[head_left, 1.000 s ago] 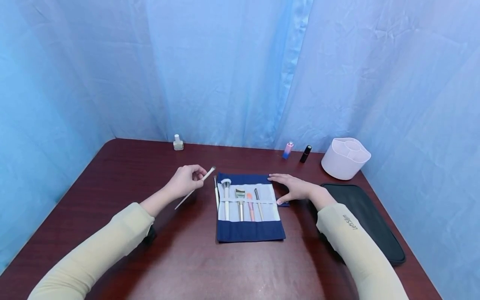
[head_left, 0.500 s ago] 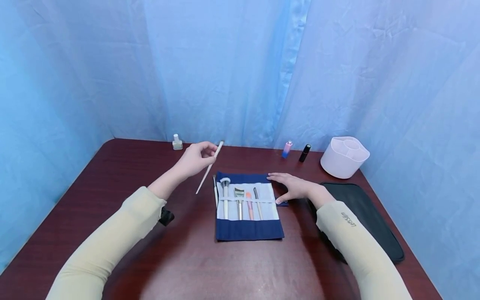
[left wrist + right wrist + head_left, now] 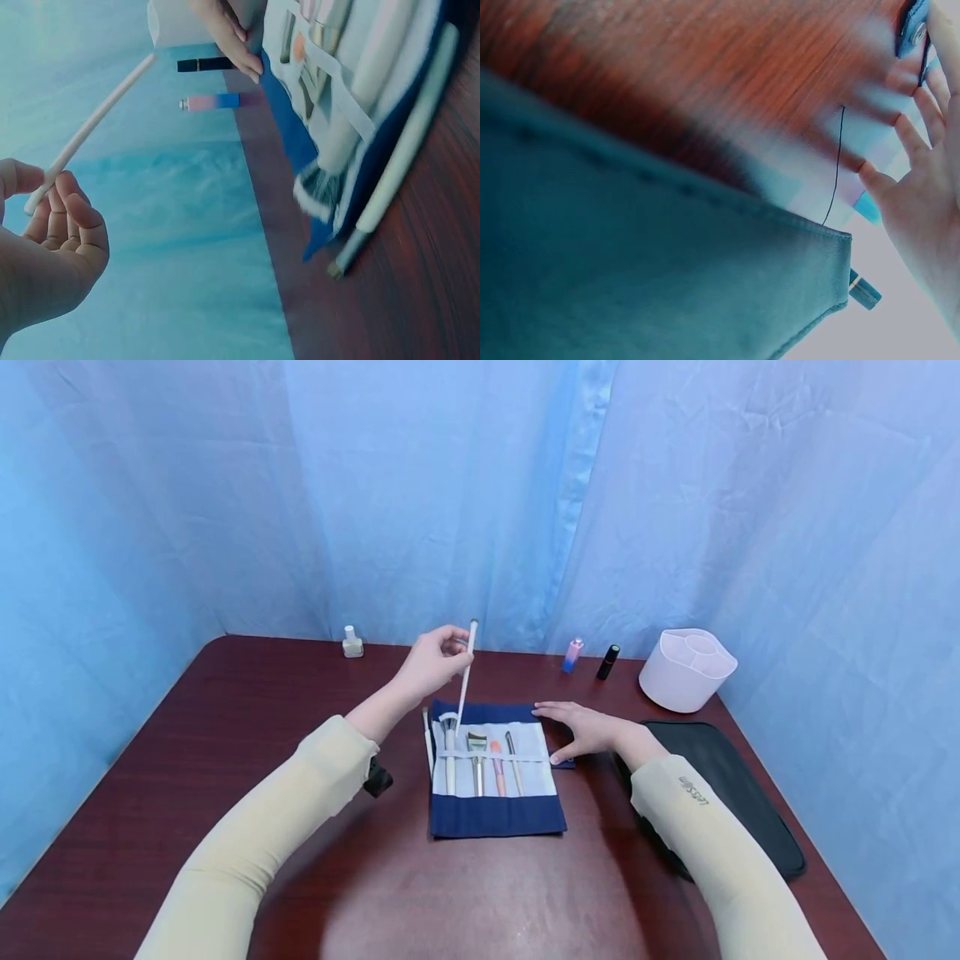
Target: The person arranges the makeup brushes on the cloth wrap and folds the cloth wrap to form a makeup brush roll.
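The left hand [image 3: 429, 662] held a long, thin white brush handle [image 3: 465, 681] in a light grip, pinched near its upper end between thumb and curled fingertips. The stick hung nearly upright above the far left of the unrolled navy-and-white fabric brush roll [image 3: 495, 814]. Its lower tip pointed down toward the pockets, close to the fluffy white-handled brush [image 3: 450, 752]. Held that high and that steep, the handle looked lined up for an end-on approach to the elastic band, which is a judgement from the pose alone.

The right hand [image 3: 581, 731] lay flat, fingers straight and spread, pressing the right edge of the roll against the dark red wooden table [image 3: 247, 710]. It held nothing. That flat press probably kept the cloth from sliding or curling.

Three more tools sat side by side under the band: a silver-ferruled brush [image 3: 478, 760], an orange-tipped one [image 3: 497, 767] and a slim grey one [image 3: 512, 760]. A thin white brush [image 3: 428, 747] lay just beside the roll's left edge, on the table.

Along the back edge stood a small pale bottle [image 3: 350, 643], a pink-and-blue tube [image 3: 572, 655], a black tube [image 3: 608, 662] and a white compartmented plastic holder [image 3: 686, 668]. A black zip case [image 3: 738, 793] lay right of the right forearm.
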Available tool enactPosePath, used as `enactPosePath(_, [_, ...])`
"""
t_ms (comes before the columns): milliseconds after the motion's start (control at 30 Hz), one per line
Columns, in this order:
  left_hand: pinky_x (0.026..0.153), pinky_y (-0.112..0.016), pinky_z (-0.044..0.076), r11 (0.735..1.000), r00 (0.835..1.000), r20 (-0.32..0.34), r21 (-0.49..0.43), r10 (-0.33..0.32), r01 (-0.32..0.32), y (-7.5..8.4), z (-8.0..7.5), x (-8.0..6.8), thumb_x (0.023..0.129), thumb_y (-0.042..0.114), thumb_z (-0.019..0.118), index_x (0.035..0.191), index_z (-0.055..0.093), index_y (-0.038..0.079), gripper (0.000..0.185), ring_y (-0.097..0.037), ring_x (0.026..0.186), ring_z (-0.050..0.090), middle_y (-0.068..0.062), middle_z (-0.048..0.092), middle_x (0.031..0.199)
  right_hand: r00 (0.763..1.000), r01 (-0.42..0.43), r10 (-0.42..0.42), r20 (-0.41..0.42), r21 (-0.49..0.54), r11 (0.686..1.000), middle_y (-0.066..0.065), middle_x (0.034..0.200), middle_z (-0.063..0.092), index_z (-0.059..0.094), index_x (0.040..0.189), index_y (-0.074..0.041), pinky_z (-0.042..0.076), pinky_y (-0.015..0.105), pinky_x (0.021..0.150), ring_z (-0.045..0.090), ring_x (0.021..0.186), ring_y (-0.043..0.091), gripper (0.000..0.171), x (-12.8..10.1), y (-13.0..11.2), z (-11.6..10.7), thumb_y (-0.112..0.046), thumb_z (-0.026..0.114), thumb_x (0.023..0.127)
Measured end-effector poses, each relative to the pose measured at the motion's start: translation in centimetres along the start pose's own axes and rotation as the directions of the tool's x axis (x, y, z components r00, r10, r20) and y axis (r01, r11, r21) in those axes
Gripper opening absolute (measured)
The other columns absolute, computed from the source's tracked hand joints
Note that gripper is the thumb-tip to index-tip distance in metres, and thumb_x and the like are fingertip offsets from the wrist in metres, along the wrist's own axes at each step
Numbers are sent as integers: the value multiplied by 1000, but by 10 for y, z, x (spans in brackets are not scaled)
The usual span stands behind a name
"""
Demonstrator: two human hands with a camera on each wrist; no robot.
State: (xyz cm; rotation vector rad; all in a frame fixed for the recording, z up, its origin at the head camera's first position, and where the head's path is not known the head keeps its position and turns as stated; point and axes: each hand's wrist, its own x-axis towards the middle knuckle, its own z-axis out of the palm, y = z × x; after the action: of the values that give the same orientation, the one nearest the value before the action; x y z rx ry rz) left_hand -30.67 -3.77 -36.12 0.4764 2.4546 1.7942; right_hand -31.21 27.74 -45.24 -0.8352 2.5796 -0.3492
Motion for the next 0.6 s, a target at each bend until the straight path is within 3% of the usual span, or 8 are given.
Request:
enactPosePath(167, [61, -30, 51, 999, 1000, -25, -41, -11, 10, -3, 17, 12, 91, 13, 58, 117, 56, 8, 26, -31, 80, 64, -11, 65, 93, 1000, 4, -4, 4, -5, 1000, 4, 156, 21, 27, 150, -19, 21, 55, 111, 17, 143, 28, 95, -1, -1, -1, -58, 70, 75])
enactPosePath(433, [57, -28, 51, 996, 998, -63, -83, -13, 8, -23, 49, 23, 90, 9, 60, 118, 50, 9, 30, -36, 81, 66, -10, 65, 87, 1000, 2, -2, 5, 12, 1000, 5, 156, 21, 28, 149, -19, 21, 55, 111, 18, 142, 28, 93, -2, -5, -1, -55, 72, 75])
enactPosePath(600, [66, -39, 55, 996, 998, -57, -82, -31, 26, -36, 64, 27, 91, 8, 59, 126, 45, 12, 38, -39, 85, 65, -12, 64, 90, 1000, 6, -6, 2, 17, 1000, 4, 156, 22, 28, 149, -19, 21, 54, 111, 18, 142, 28, 93, -1, -4, 0, -55, 72, 75])
